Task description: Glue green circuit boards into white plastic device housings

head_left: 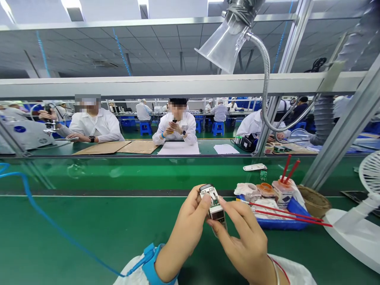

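Above the green bench, both hands grip one small white electronic device (216,213) with a dark window and a bit of green circuit board showing. My left hand (190,217) is closed around its upper left side, thumb lying on the front. On the right side, my right hand (243,233) pinches it between thumb and fingers, with the index fingertip near the green board. The device is tilted, and its lower end is partly hidden by my right hand. A blue wrist strap (154,263) with a coiled blue cord is on my left wrist.
To the right, a blue tray (282,224) holds small jars, white cloth and red-handled brushes (285,213). Beside it stand a brown basket (314,200) and a white fan (350,225). A white casing (254,167) lies farther back. An extraction hood (228,39) hangs overhead. Co-workers sit opposite.
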`<action>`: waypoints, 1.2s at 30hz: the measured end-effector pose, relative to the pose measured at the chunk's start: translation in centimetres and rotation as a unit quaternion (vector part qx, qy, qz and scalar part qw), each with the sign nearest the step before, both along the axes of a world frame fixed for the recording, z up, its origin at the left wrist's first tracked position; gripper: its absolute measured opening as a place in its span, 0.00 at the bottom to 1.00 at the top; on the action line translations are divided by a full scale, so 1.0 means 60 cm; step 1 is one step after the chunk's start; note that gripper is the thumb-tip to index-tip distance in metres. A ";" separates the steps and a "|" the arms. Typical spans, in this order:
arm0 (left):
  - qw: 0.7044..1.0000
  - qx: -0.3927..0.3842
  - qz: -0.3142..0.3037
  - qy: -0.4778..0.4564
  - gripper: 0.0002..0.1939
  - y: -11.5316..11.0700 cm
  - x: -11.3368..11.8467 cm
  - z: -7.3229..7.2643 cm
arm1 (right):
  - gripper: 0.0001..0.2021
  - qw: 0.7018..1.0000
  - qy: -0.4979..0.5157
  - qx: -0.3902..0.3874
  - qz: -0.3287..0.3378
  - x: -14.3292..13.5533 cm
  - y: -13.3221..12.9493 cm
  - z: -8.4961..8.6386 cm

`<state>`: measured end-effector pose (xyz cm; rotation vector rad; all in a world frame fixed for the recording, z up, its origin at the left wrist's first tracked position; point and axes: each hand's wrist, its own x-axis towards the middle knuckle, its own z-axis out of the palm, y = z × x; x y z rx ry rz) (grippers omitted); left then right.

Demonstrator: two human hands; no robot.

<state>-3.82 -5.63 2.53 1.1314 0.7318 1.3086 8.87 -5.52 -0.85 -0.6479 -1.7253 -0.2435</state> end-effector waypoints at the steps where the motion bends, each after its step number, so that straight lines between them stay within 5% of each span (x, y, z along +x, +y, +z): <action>1: 1.000 -0.007 -0.004 -0.005 0.13 -0.001 0.000 0.004 | 0.25 1.000 0.004 0.009 0.000 -0.001 -0.001 -0.003; 15: 0.987 -0.085 -0.108 -0.083 0.11 -0.011 -0.021 0.028 | 0.23 0.992 -0.023 0.123 0.006 0.011 0.003 -0.010; 36: 0.985 -0.082 -0.123 -0.090 0.10 -0.013 -0.021 0.029 | 0.24 0.996 0.006 0.068 0.052 0.013 0.011 -0.024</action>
